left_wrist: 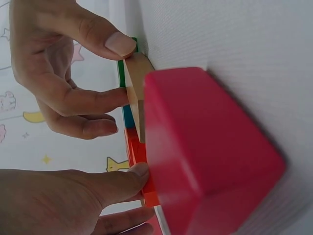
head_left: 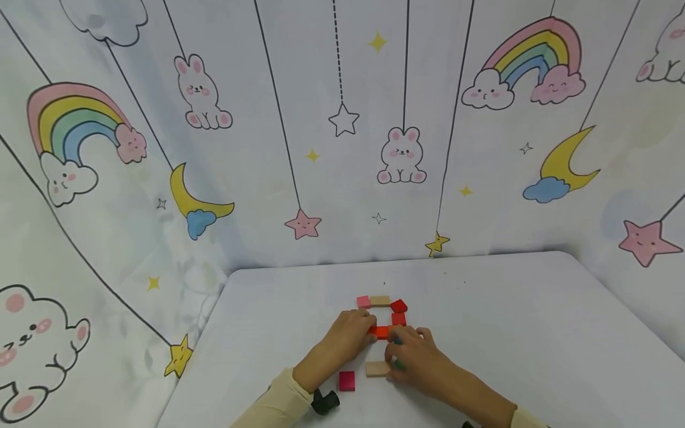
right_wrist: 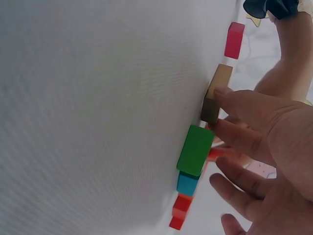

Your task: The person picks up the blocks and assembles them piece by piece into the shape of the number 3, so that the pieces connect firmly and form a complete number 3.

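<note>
My left hand (head_left: 348, 333) pinches the left end of an orange block (head_left: 382, 332), with its thumb on the near side and fingers on the far side. My right hand (head_left: 420, 359) holds a plain wooden block (head_left: 377, 369) flat on the table between thumb and index finger. Close by that wooden block stand a green block (right_wrist: 195, 151) and a blue block (right_wrist: 188, 183), both largely covered by the right hand in the head view. A dark pink block (head_left: 346, 381) lies left of the wooden block, large in the left wrist view.
Farther back, a light pink block (head_left: 363, 302), another wooden block (head_left: 380, 301), a red pentagonal block (head_left: 398, 305) and a red square block (head_left: 398, 319) form a bent row. The white table (head_left: 508, 321) meets a patterned cloth (head_left: 353, 196) behind. A black wrist device (head_left: 325, 402) sits at the left wrist.
</note>
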A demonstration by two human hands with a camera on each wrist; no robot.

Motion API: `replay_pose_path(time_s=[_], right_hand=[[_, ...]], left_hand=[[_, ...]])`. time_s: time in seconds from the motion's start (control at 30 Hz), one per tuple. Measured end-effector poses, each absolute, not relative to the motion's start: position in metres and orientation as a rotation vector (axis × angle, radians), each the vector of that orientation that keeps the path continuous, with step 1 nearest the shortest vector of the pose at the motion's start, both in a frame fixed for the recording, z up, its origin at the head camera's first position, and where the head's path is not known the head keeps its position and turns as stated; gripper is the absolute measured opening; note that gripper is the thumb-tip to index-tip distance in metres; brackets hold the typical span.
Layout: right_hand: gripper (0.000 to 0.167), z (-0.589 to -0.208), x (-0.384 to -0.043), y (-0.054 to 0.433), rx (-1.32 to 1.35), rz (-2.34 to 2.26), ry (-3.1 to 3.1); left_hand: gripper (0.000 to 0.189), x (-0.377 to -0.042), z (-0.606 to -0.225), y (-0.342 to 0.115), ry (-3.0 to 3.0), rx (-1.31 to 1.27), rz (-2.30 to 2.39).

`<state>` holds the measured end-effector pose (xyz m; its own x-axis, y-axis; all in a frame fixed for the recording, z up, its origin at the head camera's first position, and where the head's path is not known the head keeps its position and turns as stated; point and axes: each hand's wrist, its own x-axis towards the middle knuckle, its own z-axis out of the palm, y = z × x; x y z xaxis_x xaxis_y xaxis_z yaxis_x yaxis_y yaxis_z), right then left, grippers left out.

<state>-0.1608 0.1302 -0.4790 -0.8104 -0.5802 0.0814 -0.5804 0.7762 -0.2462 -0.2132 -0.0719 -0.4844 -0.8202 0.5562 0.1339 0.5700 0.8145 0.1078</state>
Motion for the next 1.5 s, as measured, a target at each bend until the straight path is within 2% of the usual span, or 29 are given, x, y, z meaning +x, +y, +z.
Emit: replay_pose_path(time_s=[1.2,1.5], right_hand=[[0.031,-0.482,-0.162,0.132,0.916,0.369,-3.002],[0.033,-0.474,-0.151,0.117,0.917,0.5,-2.927]], left_hand=[[0.022,-0.213,-0.487,-0.072,-2.906,-0.885,-0.236],[0.016,-0.22,-0.484,-0.072,-2.825,-0.967,-0.141]])
